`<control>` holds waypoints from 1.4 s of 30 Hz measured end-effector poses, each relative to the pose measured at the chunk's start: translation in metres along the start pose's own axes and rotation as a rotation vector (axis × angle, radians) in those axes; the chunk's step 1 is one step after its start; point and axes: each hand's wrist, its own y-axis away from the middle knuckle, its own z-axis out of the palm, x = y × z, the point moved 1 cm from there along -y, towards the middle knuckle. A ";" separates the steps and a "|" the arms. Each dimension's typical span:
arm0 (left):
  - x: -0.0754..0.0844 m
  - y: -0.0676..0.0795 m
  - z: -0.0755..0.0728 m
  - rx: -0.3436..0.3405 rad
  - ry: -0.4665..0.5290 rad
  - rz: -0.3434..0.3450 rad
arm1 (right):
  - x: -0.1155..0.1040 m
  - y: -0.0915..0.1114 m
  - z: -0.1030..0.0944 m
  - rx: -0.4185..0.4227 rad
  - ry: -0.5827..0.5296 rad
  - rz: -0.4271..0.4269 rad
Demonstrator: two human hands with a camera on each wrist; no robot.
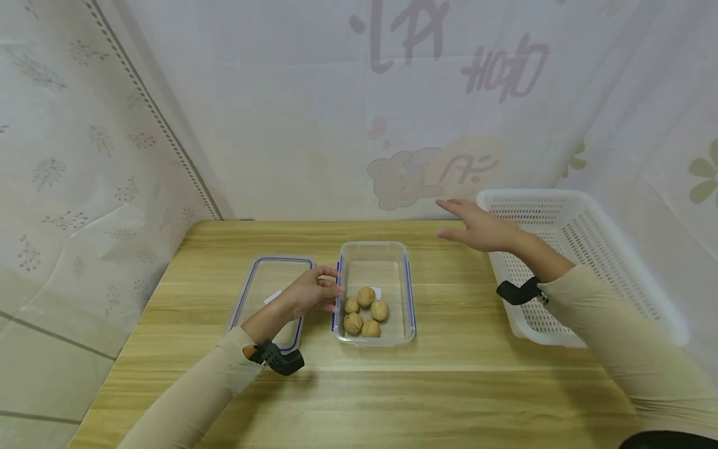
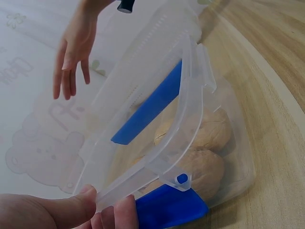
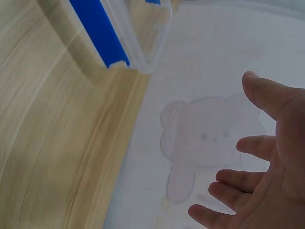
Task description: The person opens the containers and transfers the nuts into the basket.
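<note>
A clear plastic food container (image 1: pixel 377 249) with blue clips stands on the wooden table, several walnuts (image 1: pixel 365 297) gathered at its near end. My left hand (image 1: pixel 315 290) grips its left wall. In the left wrist view the thumb (image 2: pixel 81 205) lies on the rim, with fingers below it. My right hand (image 1: pixel 477 227) is raised near the left edge of a white slotted basket (image 1: pixel 608 215), its fingers spread and holding nothing. In the right wrist view the right hand (image 3: pixel 271 176) appears against the pale backdrop, apart from the container.
Left of the container lies its clear lid (image 1: pixel 280 257) with a blue seal, partly under my left forearm. The wooden table (image 1: pixel 392 405) ends at the back against a printed curtain (image 1: pixel 280 125). A black object (image 1: pixel 670 439) shows at the bottom right corner.
</note>
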 end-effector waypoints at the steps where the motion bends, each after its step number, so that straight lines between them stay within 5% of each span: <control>1: 0.000 0.000 0.000 0.000 -0.002 0.000 | -0.003 -0.002 0.002 -0.010 -0.007 -0.004; 28: 0.000 -0.002 0.000 -0.002 0.002 -0.005 | -0.075 -0.046 0.083 -0.189 0.012 -0.249; 42: 0.001 -0.001 0.000 0.000 0.010 -0.010 | -0.083 -0.060 0.116 -0.357 -0.123 -0.172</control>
